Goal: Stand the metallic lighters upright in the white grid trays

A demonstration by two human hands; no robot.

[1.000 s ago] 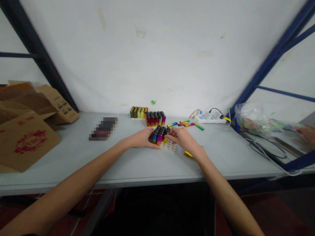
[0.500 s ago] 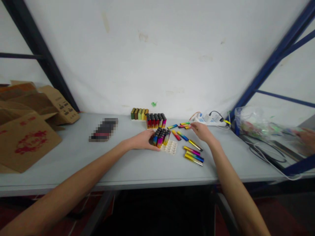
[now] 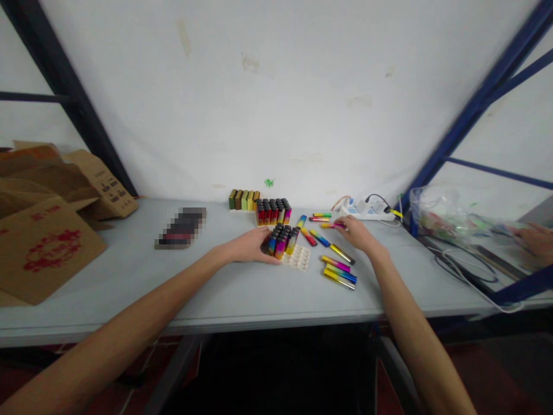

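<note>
My left hand (image 3: 250, 244) curves around the left side of a cluster of upright colourful lighters (image 3: 280, 248) with black tops. They stand in a white tray (image 3: 301, 257) whose round holes show on the right part. My right hand (image 3: 352, 231) has its fingertips closed on one end of a pink and yellow lighter (image 3: 329, 225) lying on the table. Around it lie loose lighters, among them a blue and yellow lighter (image 3: 318, 238), a red one (image 3: 308, 237) and a gold one (image 3: 342, 254). Nearer the front edge, several more lie side by side.
Behind the cluster stand a block of red and purple lighters (image 3: 273, 212) and a green and yellow group (image 3: 244, 200). Cardboard boxes (image 3: 60, 248) are at left, beside a blurred dark object (image 3: 181, 228). A power strip (image 3: 367, 210) with cables lies right; another person's hand (image 3: 536, 239) shows beyond the blue frame.
The loose lighters by my right hand have shifted: a blue one has turned and lies closer to the tray, and the pink and yellow one is now apart from the others. My left hand stays put.
</note>
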